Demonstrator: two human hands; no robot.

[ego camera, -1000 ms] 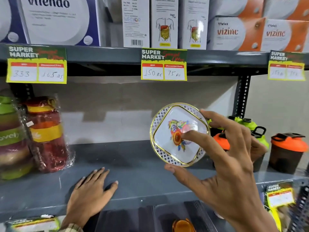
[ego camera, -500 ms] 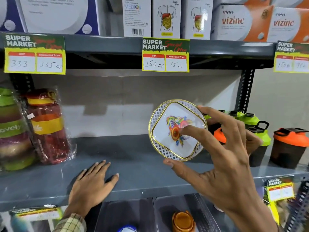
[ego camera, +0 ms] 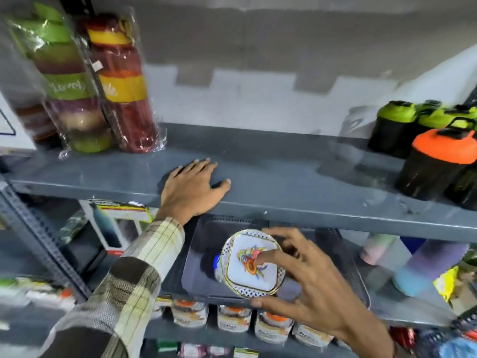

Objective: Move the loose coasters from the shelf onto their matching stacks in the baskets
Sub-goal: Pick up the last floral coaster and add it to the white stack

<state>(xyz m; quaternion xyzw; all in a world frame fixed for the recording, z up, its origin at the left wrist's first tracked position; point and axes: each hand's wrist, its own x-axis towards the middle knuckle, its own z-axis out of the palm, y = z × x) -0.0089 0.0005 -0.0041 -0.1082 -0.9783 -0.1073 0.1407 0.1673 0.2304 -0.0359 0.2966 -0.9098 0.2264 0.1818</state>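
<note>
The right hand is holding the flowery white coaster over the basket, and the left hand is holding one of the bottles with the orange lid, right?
Not quite. In the head view the left hand holds nothing; it lies flat on the grey shelf, far from the orange-lidded bottle. The right hand does hold the flowery white coaster over the basket.

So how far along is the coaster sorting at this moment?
Done: the grey shelf shows no loose coasters. In hand: the right hand holds a white floral coaster over the grey basket below the shelf; the left hand lies flat on the shelf. Left: setting it on its stack, which is hidden.
</note>
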